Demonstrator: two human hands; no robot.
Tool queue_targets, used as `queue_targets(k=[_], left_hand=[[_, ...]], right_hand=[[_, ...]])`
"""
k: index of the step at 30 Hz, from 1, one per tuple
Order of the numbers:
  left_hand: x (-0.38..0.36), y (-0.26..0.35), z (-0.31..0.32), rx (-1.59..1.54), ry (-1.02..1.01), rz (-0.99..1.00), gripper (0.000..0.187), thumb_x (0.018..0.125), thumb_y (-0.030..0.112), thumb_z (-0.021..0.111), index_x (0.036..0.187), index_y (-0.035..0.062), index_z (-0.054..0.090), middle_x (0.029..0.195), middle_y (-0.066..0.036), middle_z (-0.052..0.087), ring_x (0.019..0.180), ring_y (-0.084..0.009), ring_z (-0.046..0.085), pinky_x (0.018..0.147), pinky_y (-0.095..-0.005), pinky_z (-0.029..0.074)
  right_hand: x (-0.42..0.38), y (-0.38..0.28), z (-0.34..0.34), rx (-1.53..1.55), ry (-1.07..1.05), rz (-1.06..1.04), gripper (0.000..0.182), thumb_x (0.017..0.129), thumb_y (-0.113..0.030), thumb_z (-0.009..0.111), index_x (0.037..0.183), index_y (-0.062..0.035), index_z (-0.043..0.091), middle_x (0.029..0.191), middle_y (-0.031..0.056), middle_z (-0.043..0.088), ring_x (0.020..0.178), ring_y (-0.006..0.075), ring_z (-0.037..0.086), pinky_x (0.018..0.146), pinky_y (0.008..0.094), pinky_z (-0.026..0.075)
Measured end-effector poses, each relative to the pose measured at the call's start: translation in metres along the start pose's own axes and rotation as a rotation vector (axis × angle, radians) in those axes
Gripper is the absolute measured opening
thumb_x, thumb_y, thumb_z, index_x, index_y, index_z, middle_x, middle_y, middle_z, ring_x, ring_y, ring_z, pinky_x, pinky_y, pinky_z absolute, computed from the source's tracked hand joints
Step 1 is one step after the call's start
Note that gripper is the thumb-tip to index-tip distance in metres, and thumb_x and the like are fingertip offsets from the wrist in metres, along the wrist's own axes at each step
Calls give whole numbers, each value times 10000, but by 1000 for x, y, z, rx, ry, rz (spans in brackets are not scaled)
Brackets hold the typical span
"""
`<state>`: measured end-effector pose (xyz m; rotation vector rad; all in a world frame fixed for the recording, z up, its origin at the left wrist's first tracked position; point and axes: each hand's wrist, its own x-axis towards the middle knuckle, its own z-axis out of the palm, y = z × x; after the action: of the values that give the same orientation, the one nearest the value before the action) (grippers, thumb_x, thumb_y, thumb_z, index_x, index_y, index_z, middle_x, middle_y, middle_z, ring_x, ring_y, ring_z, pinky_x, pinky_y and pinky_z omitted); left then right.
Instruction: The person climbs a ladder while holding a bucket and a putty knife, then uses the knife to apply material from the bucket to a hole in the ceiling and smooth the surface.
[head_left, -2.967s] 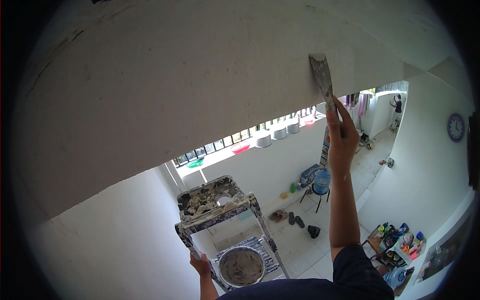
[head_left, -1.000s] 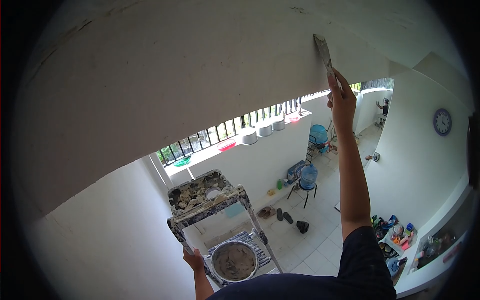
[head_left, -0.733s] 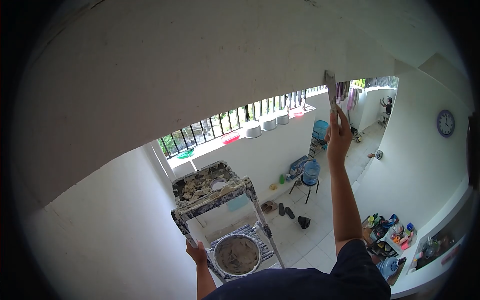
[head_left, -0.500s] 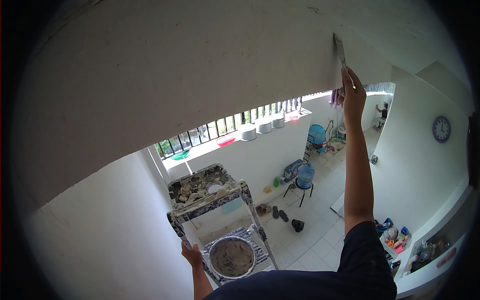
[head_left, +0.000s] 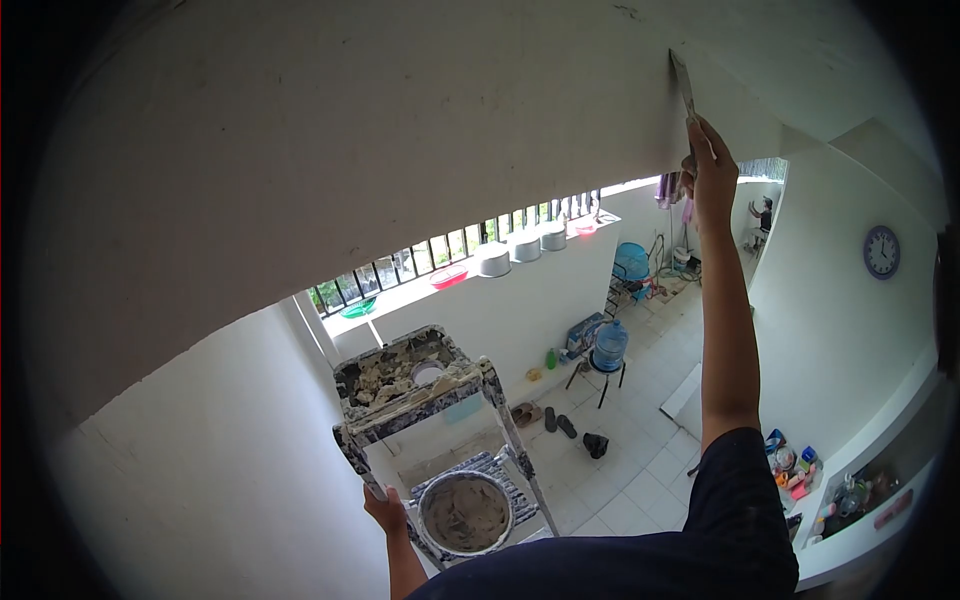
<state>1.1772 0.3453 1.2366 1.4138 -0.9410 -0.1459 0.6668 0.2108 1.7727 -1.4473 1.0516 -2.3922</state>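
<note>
My right hand (head_left: 714, 172) is raised, closed around the handle of a putty knife (head_left: 682, 82). The knife's blade meets the white plastered surface (head_left: 400, 130) overhead. Lower down, my left hand (head_left: 386, 510) grips the side rail of a stepladder (head_left: 430, 405) spattered with dried plaster. On a step beside that hand rests a round bucket (head_left: 466, 513) with grey-beige paste inside. The ladder's top tray is crusted with plaster lumps and holds a small round pale item (head_left: 428, 373).
Below lie a tiled floor (head_left: 640, 500), sandals (head_left: 558, 422) and a water jug (head_left: 609, 346) on a stand. Pots (head_left: 493, 260) and basins line a ledge by a barred window. A clock (head_left: 882, 252) hangs at right. Another person (head_left: 764, 214) is far off.
My right hand and the putty knife have moved slightly upward along the surface. My left hand keeps its hold on the ladder.
</note>
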Motion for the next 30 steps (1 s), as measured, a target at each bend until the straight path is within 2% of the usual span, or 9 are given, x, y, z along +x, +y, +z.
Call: queue_targets(k=[3,6,10,11,14,20,23,26,30], left_hand=[[-1,-4,-4,-12,-22,-14,371,785,27,591,1147,-52,613,898,-192,707,817,-350,709,788,-416,559],[0,-2,2,-34,-33,-25,371,788,25,586,1150,-53,612,902,-187,705,815,-340,707,788,-411,558],[2,-18,-8,2,-82,-106,368,789,22,579,1148,-53,613,917,-189,706,820,-335,709,788,-409,558],[1,-25,-7,6,-103,-155,370,788,21,577,1148,-53,614,921,-191,706,822,-336,710,789,-409,558],[-1,2,-1,-71,-24,-25,373,783,19,570,1147,-50,617,929,-199,709,826,-337,712,789,-409,558],[1,-7,-5,10,-67,-10,387,782,16,572,1160,-55,617,951,-211,716,856,-373,715,803,-423,559],[2,-7,-8,35,-98,-76,399,786,15,570,1175,-62,615,971,-223,720,886,-390,719,822,-427,560],[1,-10,-2,-10,-23,7,398,790,17,567,1176,-67,615,976,-228,723,898,-379,725,827,-422,563],[0,-16,-3,-23,-52,-89,384,793,20,564,1163,-69,621,973,-226,723,895,-361,728,831,-417,564]], right_hand=[[-56,10,-12,-51,23,99,486,957,-387,712,1323,-71,659,594,-45,494,435,26,384,391,199,255],[-118,45,-23,-58,16,82,401,994,-314,679,1310,-68,670,582,-68,466,471,11,398,402,214,276],[-71,31,-20,-30,110,156,386,972,-342,694,1271,-97,698,614,-68,446,497,16,394,425,206,272],[-47,29,-21,-6,106,161,479,943,-394,726,1304,-85,671,620,-51,494,471,17,401,410,195,258],[-26,10,-29,-52,77,194,461,942,-395,724,1291,-97,679,614,-49,489,463,25,400,403,194,254],[-131,45,-22,-4,134,240,447,952,-402,712,1292,-113,677,642,-36,501,445,27,383,386,208,245],[-75,48,-20,58,148,185,451,953,-413,709,1283,-106,680,651,-35,498,453,29,398,384,212,252],[-24,30,-16,26,110,164,470,953,-417,709,1277,-78,676,652,-36,501,457,32,404,380,220,260],[-70,38,-15,35,142,181,485,949,-405,718,1279,-53,669,659,-43,508,475,35,426,390,211,282]])
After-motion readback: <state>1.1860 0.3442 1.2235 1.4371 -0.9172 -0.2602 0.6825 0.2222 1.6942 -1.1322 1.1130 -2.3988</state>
